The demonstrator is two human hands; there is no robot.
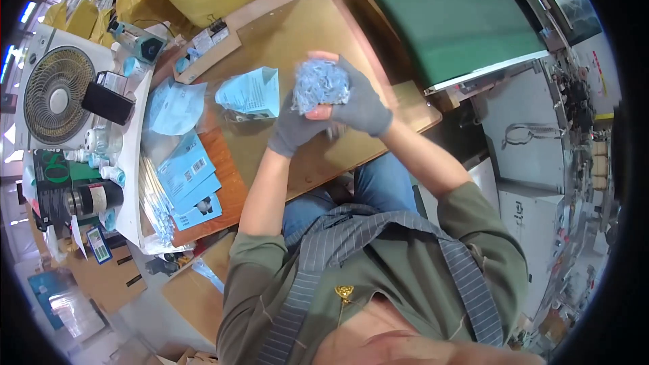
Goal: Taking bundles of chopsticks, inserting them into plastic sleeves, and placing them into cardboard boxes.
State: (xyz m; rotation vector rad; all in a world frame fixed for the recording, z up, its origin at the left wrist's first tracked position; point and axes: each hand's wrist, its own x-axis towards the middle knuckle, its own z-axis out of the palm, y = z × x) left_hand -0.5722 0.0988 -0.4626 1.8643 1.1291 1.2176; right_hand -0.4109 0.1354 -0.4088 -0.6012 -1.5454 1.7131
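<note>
Both my hands wear grey fingerless gloves and close round a bunch of shiny, clear-bluish small plastic pieces or packets [320, 85]; what they are exactly is too blurred to tell. My left hand [292, 128] supports the bunch from the lower left. My right hand [365, 103] wraps it from the right, its fingertips showing above and below. Just left of my hands, a light blue printed pouch [251, 93] sits on the brown board [297, 27]. Farther left lie another pale blue bag [177, 107] and a stack of flat blue printed pouches [190, 169].
A green conveyor belt [446, 20] runs at the far right. At the left, a white shelf [135, 155] carries bottles, a dark phone-like box [108, 103] and a black jar [98, 197], with a round fan [59, 94] beside. A narrow cardboard tray [209, 55] stands behind the pouches.
</note>
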